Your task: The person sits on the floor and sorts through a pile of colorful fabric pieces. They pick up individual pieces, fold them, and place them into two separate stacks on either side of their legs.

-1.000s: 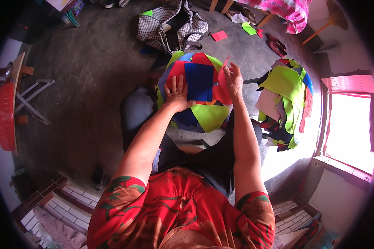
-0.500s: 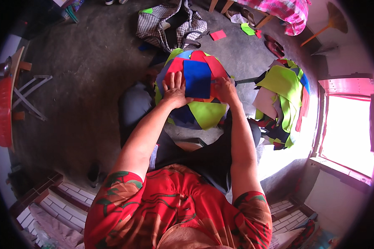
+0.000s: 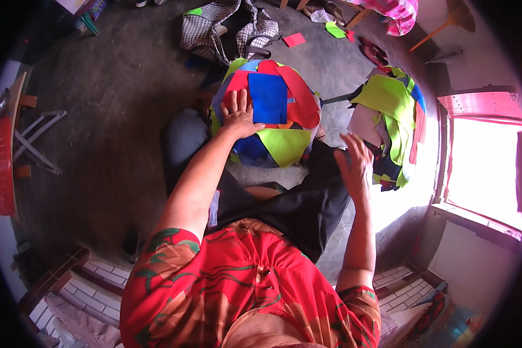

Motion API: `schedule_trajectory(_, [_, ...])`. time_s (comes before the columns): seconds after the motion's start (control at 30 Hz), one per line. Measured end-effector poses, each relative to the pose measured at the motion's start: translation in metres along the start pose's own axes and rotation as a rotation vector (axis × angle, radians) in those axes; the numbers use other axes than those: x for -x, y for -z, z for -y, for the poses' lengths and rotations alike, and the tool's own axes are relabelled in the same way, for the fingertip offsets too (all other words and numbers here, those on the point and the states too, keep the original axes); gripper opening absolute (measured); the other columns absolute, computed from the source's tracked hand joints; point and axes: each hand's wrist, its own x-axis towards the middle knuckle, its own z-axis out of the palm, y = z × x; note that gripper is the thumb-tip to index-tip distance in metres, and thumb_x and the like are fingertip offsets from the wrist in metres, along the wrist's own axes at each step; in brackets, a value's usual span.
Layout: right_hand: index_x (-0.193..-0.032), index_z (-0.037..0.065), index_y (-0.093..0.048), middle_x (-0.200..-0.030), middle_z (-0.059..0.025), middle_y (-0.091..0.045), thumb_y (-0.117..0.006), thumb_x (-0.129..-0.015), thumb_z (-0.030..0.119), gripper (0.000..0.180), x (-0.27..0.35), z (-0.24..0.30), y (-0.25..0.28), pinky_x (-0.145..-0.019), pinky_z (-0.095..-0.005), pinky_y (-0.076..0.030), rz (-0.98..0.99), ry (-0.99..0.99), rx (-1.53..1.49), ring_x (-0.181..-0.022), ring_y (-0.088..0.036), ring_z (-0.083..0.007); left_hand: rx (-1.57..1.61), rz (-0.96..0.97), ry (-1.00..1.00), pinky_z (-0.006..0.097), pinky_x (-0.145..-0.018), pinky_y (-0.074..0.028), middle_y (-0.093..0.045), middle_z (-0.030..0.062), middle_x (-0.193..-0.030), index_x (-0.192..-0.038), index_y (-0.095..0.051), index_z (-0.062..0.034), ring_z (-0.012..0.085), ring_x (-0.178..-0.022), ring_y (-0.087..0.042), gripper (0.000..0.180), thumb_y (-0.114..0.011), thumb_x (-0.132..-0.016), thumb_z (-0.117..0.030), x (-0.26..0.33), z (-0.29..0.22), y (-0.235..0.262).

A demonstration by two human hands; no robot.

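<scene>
left hand (image 3: 238, 113) flat, fingers spread, pressing on the stacked fabric pile (image 3: 272, 110) on the floor in front of the knees; blue piece (image 3: 268, 97) on top. right hand (image 3: 354, 165) open, empty, hovering by the second fabric heap (image 3: 391, 116) to the right, just short of it. reads as mid-stacking: one hand pins the pile, the other goes for a fresh piece. next move needs a pinch on one loose piece without dragging its neighbours.
</scene>
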Motion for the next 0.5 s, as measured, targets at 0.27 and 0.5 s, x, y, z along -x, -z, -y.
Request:
schedule_trajectory(0.27, [-0.105,0.012,-0.065,-0.124,-0.0078,-0.056,-0.067,-0.076,0.024,0.032,0.053,0.002,-0.030,-0.106,-0.0440,-0.026,-0.099,-0.130,0.193,-0.123,-0.044,-0.0251,-0.035,-0.054,-0.021,0.064,-0.106,-0.004,0.015,0.0147,-0.153,-0.145,-0.021,-0.0048,0.0354,-0.140,0.018,0.093,-0.059,-0.078,-0.058,0.002,-0.008,0.002])
schedule_trajectory(0.5, [-0.102,0.011,-0.067,-0.118,-0.0064,-0.059,-0.066,-0.077,0.029,0.030,0.047,0.000,-0.032,-0.105,-0.0452,-0.026,-0.121,-0.119,0.109,-0.121,-0.045,-0.0229,0.230,-0.421,-0.251,0.047,-0.105,-0.030,-0.020,0.0192,-0.148,-0.129,-0.043,-0.0032,0.0369,-0.133,-0.028,0.076,-0.072,-0.071,-0.044,0.002,0.025,0.011])
